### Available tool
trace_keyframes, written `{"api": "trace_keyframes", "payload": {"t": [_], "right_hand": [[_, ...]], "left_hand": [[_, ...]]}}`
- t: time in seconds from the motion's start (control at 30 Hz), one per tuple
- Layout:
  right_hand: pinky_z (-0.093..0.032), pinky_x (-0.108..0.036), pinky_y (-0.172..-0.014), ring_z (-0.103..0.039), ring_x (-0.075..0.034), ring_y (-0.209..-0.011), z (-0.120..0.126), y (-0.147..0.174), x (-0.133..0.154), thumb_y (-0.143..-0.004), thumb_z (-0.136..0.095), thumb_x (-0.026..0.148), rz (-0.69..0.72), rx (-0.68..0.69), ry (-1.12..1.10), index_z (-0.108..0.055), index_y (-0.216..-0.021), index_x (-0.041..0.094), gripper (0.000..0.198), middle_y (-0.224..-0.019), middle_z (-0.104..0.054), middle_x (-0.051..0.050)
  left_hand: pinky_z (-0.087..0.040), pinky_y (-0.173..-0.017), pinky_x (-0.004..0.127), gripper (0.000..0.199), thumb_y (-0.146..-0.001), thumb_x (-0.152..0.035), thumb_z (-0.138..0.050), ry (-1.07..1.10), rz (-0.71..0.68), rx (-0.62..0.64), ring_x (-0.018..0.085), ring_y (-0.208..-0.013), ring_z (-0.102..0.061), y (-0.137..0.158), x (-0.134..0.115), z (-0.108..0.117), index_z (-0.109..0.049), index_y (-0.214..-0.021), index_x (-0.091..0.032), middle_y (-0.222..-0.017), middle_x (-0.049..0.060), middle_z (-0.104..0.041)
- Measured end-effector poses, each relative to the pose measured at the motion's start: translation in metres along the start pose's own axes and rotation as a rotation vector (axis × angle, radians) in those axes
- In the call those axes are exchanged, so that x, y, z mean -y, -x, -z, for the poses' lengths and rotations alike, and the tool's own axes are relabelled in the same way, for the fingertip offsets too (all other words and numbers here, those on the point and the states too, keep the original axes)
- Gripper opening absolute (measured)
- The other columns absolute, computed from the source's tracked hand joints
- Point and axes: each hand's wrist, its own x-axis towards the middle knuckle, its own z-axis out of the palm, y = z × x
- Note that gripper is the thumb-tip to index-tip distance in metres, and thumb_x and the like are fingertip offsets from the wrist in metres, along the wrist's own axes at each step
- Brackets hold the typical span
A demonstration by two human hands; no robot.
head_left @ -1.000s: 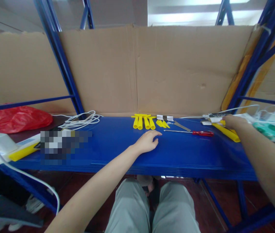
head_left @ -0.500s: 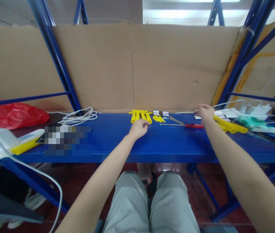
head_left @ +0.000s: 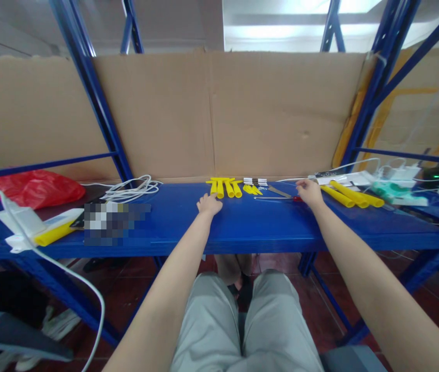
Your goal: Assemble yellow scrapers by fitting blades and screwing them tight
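Note:
My left hand is just in front of the row of yellow T-shaped tubes, its fingers spread and nothing visible in them. My right hand is over the red handle of a screwdriver and hides most of it. Its fingers are loosely bent and apart, and I cannot tell whether they touch the handle. The shaft points left across the blue shelf. Between my hands are small yellow pointed pieces, white-and-black pieces and a flat metal strip.
Several loose yellow tubes lie right of my right hand, near a green-and-white object and white cables. At left are a coiled white cable, a red plastic bag and a yellow tube. A cardboard panel stands behind.
My right hand has moved left, from beside the loose tubes to over the screwdriver handle. My left hand has drawn back slightly left of the T-shaped tubes, its fingers more spread. The view has shifted a little.

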Motion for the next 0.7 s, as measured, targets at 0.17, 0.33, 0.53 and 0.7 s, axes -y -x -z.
{"api": "trace_keyframes", "payload": {"t": [0.17, 0.33, 0.53, 0.7], "right_hand": [[-0.050, -0.040, -0.081, -0.063, -0.024, -0.076, -0.001, 0.000, 0.000, -0.066, -0.050, 0.017, 0.031, 0.006, -0.010, -0.064, -0.075, 0.018, 0.017, -0.073, -0.068, -0.008], [-0.050, -0.041, -0.083, -0.063, -0.025, -0.077, 0.000, 0.002, 0.005, -0.066, -0.049, 0.016, 0.010, 0.009, -0.013, -0.063, -0.075, 0.018, 0.017, -0.076, -0.068, -0.009], [-0.050, -0.040, -0.084, -0.063, -0.024, -0.077, 0.003, 0.005, 0.012, -0.066, -0.049, 0.016, -0.025, 0.013, -0.009, -0.063, -0.075, 0.018, 0.017, -0.078, -0.069, -0.009], [-0.050, -0.040, -0.084, -0.063, -0.023, -0.077, 0.002, 0.004, 0.010, -0.066, -0.050, 0.016, -0.001, 0.004, -0.017, -0.064, -0.074, 0.019, 0.017, -0.075, -0.068, -0.007]], "left_hand": [[-0.040, -0.101, 0.043, 0.050, -0.080, -0.025, -0.046, -0.058, -0.010, 0.032, 0.030, -0.123, -0.052, -0.005, 0.001, -0.001, -0.057, -0.129, -0.022, -0.134, 0.009, -0.057], [-0.040, -0.101, 0.044, 0.048, -0.079, -0.023, -0.046, -0.069, -0.006, 0.035, 0.029, -0.122, -0.053, -0.008, 0.001, 0.000, -0.059, -0.125, -0.023, -0.132, 0.009, -0.059], [-0.039, -0.103, 0.044, 0.053, -0.078, -0.025, -0.049, -0.020, 0.009, -0.007, 0.030, -0.126, -0.050, -0.009, 0.002, -0.001, -0.052, -0.131, -0.021, -0.142, 0.010, -0.050], [-0.041, -0.102, 0.045, 0.057, -0.076, -0.023, -0.052, 0.052, 0.040, -0.066, 0.031, -0.128, -0.048, -0.010, 0.003, 0.000, -0.049, -0.133, -0.019, -0.144, 0.013, -0.046]]}}
